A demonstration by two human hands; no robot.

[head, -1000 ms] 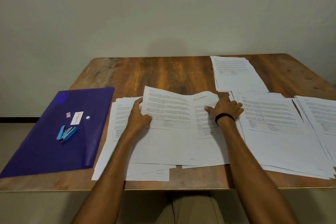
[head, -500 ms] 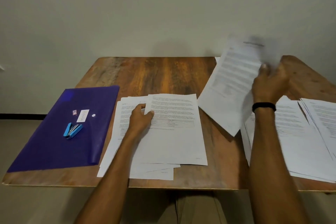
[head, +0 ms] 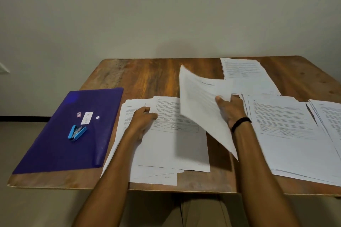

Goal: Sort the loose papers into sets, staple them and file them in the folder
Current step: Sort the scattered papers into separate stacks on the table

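A wooden table (head: 147,75) stands before a plain wall (head: 166,5). A black skirting strip (head: 24,118) runs above a beige floor (head: 18,143).

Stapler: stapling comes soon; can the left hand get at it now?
Probably yes: the stapler lies uncovered on the folder beside the left hand, nothing between. That hand pinches the pile's top sheet; the right hand holds a lifted sheet.
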